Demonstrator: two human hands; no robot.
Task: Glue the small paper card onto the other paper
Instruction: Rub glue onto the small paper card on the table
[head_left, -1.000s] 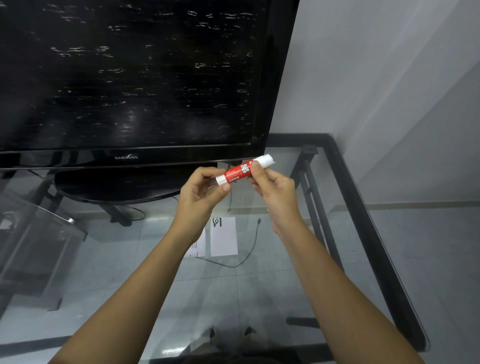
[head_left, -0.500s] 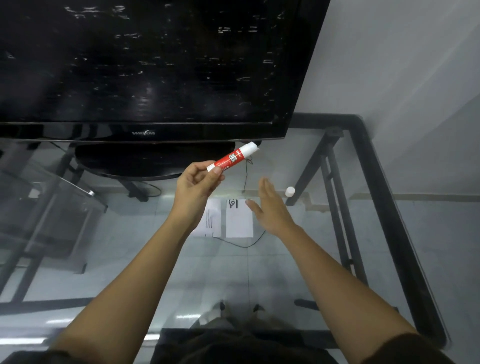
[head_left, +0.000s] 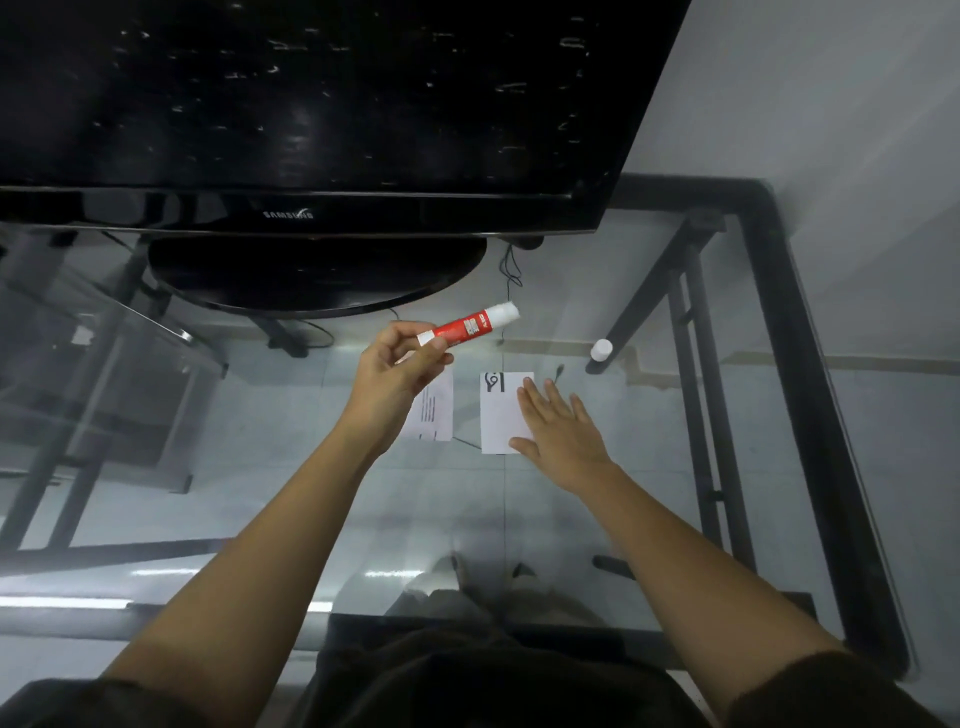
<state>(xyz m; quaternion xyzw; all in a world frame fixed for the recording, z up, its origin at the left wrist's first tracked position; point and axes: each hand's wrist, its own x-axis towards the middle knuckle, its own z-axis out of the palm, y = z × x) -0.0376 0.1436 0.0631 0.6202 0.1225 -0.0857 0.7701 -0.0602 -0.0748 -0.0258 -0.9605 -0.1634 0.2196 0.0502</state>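
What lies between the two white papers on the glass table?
Only a narrow strip of bare glass table separates the left paper from the right paper; a thin dark cable crosses its near end, as the head view shows.

left hand (head_left: 387, 387) gripping glue stick (head_left: 470, 326), right hand (head_left: 558, 434) flat on card (head_left: 501, 413)

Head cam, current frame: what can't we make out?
- Head view: printed paper, left part hidden behind left hand; print too small to read.
- Marked card, right edge covered by right hand; touching or hovering unclear.
- Glue stick tip: glue exposure too blurred to tell.
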